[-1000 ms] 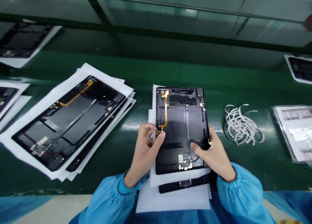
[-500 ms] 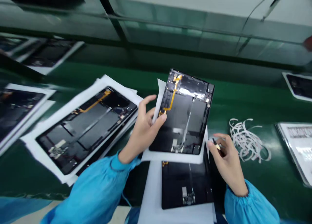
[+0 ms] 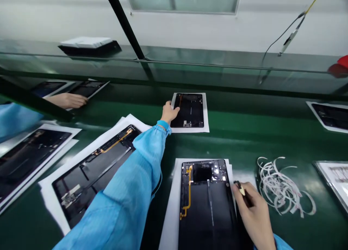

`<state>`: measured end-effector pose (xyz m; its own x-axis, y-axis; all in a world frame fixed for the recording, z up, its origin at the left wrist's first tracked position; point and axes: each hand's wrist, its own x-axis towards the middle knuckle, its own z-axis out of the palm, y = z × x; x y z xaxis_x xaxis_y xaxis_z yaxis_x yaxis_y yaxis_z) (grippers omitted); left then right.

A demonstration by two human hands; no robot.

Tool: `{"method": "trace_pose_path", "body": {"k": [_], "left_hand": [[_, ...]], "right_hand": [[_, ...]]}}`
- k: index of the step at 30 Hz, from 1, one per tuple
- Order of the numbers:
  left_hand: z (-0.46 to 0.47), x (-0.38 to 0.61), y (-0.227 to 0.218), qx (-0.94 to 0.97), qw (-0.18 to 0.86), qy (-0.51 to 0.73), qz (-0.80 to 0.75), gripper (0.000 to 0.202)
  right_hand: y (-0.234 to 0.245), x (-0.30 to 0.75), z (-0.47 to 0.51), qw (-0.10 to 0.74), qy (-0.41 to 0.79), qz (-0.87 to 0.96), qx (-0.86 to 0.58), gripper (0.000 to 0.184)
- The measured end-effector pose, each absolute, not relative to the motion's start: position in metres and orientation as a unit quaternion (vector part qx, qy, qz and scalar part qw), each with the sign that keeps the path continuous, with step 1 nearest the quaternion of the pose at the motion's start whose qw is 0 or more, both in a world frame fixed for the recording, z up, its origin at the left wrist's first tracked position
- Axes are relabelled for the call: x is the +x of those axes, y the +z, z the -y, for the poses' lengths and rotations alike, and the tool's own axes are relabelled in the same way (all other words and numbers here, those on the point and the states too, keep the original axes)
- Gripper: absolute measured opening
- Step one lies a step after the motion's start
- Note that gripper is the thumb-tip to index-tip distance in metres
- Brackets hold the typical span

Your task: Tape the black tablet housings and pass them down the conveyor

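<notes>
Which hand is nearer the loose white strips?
Right. The right hand sits just left of the strips; the left hand is far off, at the edge of a black panel.

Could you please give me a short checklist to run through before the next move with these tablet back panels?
1. Near tablet back panel lying flat on its white sheet: ok.
2. Yellow flex cable seated at both ends on that panel: cannot tell from this view.
3. Left hand in contact with the far tablet back panel: ok, it rests at that panel's left edge.
4. Right hand has a secure grip on the small dark-and-pale item: ok, pinched in the fingers, though what the item is cannot be told.
5. Tangle of white strips apart from the near panel: ok.
</notes>
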<state>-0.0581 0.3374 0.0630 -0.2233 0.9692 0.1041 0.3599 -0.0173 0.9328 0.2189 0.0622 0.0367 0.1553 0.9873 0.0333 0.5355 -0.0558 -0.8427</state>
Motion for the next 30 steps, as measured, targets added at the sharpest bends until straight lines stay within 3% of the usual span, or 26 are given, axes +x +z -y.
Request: {"method": "trace_pose_path", "body": {"k": [3,7,11,14,16,19,25,30], "left_hand": [[-0.296,-0.039,0.069,0.595,0.286,0.440,-0.609,0.033],[-0.188,-0.007,0.059,0.696,0.319,0.359,-0.535,0.020],[-0.098,0.003,0.035,0.795,0.230,0.257,-0.500,0.028],[-0.077,0.002,0.020,0.797,0.188,0.242,-0.521,0.034],[-0.077,0.004,0.016,0.801,0.171,0.235,-0.524,0.035],[-0.080,0.010,0.016,0.794,0.181,0.252,-0.522,0.030],[-0.080,0.021,0.024,0.710,0.300,0.375,-0.516,0.008],[-0.077,0.009,0.052,0.718,0.366,0.423,-0.415,0.003]], "right_hand": [[0.045,0.225,-0.057,0.396,0.306,0.549,-0.669,0.036],[0.053,0.234,-0.052,0.424,0.366,0.521,-0.644,0.042],[0.052,0.231,-0.052,0.405,0.440,0.516,-0.613,0.038],[0.051,0.222,-0.055,0.384,0.458,0.547,-0.587,0.030],[0.052,0.217,-0.057,0.387,0.452,0.571,-0.565,0.035],[0.054,0.215,-0.061,0.386,0.439,0.584,-0.563,0.038],[0.053,0.206,-0.062,0.330,0.393,0.629,-0.584,0.023],[0.053,0.191,-0.060,0.316,0.391,0.686,-0.526,0.018]]}}
